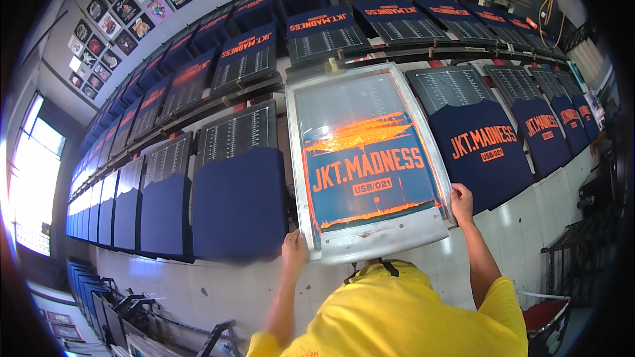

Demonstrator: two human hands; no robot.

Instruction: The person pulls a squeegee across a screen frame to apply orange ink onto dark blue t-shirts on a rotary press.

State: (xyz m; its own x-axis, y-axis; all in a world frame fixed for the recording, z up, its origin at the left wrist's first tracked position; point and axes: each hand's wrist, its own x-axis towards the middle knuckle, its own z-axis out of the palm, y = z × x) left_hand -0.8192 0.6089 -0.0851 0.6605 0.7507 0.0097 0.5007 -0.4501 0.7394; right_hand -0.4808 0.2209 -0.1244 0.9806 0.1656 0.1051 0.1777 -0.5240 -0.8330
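Both hands grasp a metal-framed printing screen with blue mesh and orange ink [365, 165] at its near edge: the left hand [294, 248] is clenched on the near left corner, the right hand [461, 203] on the near right corner. The screen lies along the near edge of the long counter [423, 66], between a plain navy shirt on its board [239, 201] to the left and a navy shirt printed in orange [477, 143] to the right. What lies beneath the screen is hidden. The yellow shirt of the person [397, 317] covers the floor below and is cut off at the picture's lower edge. Further rows of navy shirts [132, 192] blur toward the bright window [33, 178].
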